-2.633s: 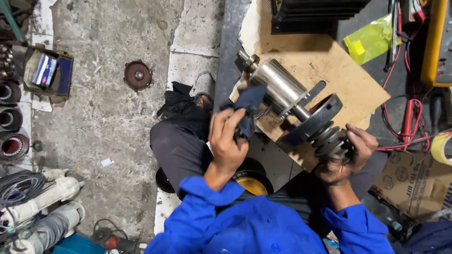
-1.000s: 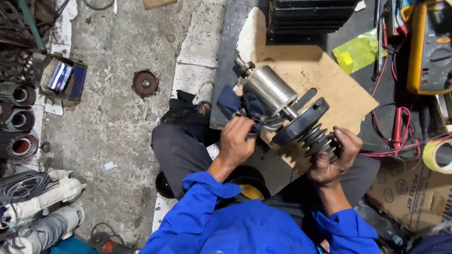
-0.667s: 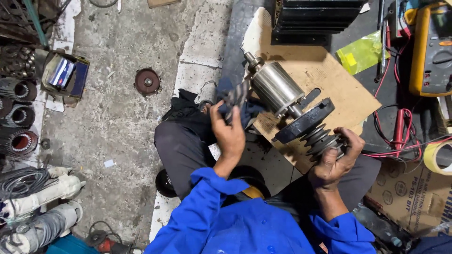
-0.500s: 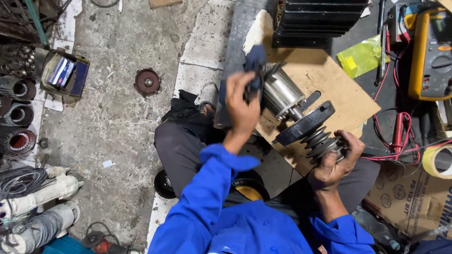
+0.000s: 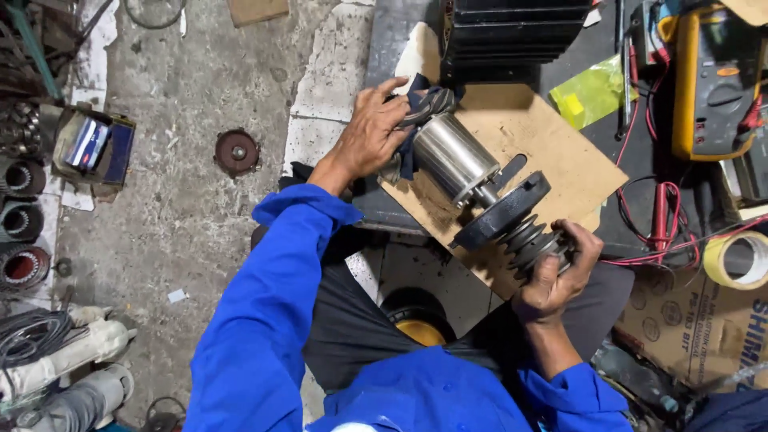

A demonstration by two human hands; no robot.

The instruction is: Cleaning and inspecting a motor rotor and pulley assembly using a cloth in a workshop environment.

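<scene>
A shiny steel motor rotor (image 5: pixel 454 157) with a black flange (image 5: pixel 502 211) and a grooved end lies tilted over a brown cardboard sheet (image 5: pixel 552 152). My left hand (image 5: pixel 370 133) grips a dark blue cloth (image 5: pixel 416 102) and presses it around the rotor's far shaft end. My right hand (image 5: pixel 556 272) clasps the grooved near end of the rotor, just past the flange. Both arms wear blue sleeves.
A black finned motor housing (image 5: pixel 516 32) stands behind the cardboard. A yellow multimeter (image 5: pixel 708 80) with red leads (image 5: pixel 662 216), a yellow-green bag (image 5: pixel 590 94) and a tape roll (image 5: pixel 740 260) lie to the right. A rusty disc (image 5: pixel 237 152) and stator coils (image 5: pixel 24 224) rest on the concrete floor at left.
My left hand has slid the cloth from the rotor's middle up to its far shaft end. My right hand keeps its hold on the grooved end.
</scene>
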